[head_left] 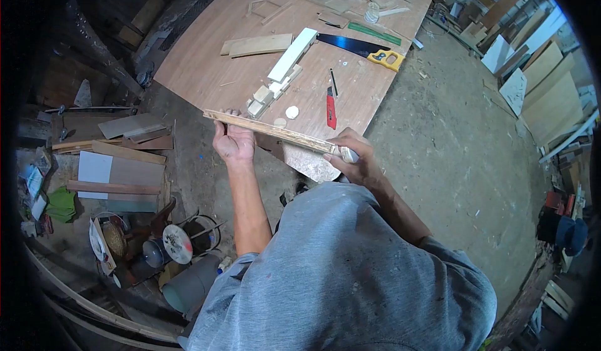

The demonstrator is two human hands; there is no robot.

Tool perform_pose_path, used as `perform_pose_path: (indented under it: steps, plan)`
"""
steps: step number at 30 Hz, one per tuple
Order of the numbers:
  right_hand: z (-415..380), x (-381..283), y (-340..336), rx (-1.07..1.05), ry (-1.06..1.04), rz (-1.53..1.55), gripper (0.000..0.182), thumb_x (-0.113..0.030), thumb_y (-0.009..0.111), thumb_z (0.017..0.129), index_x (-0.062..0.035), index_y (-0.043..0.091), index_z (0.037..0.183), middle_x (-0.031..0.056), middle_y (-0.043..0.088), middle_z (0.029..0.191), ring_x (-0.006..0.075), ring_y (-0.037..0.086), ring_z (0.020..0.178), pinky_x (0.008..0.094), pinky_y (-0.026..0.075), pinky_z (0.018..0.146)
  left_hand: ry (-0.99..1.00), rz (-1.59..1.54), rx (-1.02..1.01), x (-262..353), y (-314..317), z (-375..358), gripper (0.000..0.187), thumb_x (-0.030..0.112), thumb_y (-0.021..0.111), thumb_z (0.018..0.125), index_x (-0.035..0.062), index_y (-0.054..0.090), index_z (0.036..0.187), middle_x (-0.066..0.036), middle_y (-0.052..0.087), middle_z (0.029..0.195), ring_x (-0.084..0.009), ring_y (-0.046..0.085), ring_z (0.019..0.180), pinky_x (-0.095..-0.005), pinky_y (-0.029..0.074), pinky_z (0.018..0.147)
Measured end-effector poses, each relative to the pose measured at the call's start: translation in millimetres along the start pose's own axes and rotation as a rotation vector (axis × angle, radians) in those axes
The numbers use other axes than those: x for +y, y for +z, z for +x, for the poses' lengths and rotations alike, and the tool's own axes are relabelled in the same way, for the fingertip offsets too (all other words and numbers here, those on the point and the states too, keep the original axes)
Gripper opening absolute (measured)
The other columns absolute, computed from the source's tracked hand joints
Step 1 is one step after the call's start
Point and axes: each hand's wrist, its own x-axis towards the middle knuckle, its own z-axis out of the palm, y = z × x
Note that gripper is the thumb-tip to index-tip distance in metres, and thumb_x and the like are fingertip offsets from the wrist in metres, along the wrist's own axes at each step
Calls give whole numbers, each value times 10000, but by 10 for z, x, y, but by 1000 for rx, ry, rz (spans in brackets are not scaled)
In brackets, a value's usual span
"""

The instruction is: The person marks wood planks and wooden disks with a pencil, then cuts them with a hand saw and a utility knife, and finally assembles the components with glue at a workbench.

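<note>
A long narrow wooden board (269, 129), its edge turned up, spans both hands in front of the table. My left hand (236, 143), palm up, supports its left part with the fingers behind it. At the other end, my right hand (352, 155) grips the board and a small pale piece (349, 155). Beyond the board lie a white strip (293, 55), stacked small wood blocks (261, 99) and a pale disc (292, 112). A red cutter (331, 108) rests beside a dark pencil (333, 82). Farther back is a handsaw with a yellow handle (385, 58).
The wooden table (194, 56) also bears flat planks (260, 45), a green ruler (374, 33) and a tape roll (372, 14). Boards (122, 169) lie on the floor at left, near a grey cylinder (191, 288). Panels (544, 88) lean at right.
</note>
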Motion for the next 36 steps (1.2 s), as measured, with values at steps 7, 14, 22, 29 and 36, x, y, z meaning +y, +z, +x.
perform_pose_path:
  steps: [7, 14, 22, 29, 36]
  plan:
    - [34, -82, -5, -37, -119, -81, 361, 36, 707, 758, -14, 659, 1112, 139, 615, 984, 232, 615, 884, 331, 491, 756, 12, -9, 3, 41, 57, -72, 343, 327, 373, 1032, 21, 522, 1068, -91, 506, 856, -223, 469, 773, -372, 423, 732]
    - [98, -235, 8, -118, -148, -413, 468, 34, 688, 752, -88, 628, 1200, 132, 585, 1049, 272, 642, 952, 375, 553, 771, 79, 35, 48, 13, 24, -78, 389, 367, 358, 1034, 6, 505, 1031, -93, 485, 850, -235, 452, 778, -379, 412, 727]
    - [46, 23, -8, 2, -234, -437, 378, 54, 675, 737, -69, 652, 1094, 178, 618, 1010, 328, 647, 934, 394, 545, 745, 135, 93, 105, -83, 132, -109, 354, 402, 434, 1009, 78, 542, 1100, -103, 536, 923, -260, 516, 879, -409, 456, 818]
    - [-61, 206, -14, 94, -190, -424, 219, 60, 653, 768, 6, 614, 977, 208, 617, 1006, 377, 635, 949, 424, 524, 801, 65, 75, -57, -256, 330, -191, 337, 406, 487, 989, 107, 582, 1113, -98, 619, 956, -274, 573, 920, -438, 481, 838]
    - [-161, 452, -65, 94, -84, -474, 223, 40, 637, 814, 6, 569, 1023, 232, 614, 1030, 404, 623, 992, 433, 514, 851, -10, 3, -74, -337, 505, -267, 313, 343, 513, 988, 87, 603, 1142, -114, 654, 1047, -295, 601, 1010, -465, 468, 953]
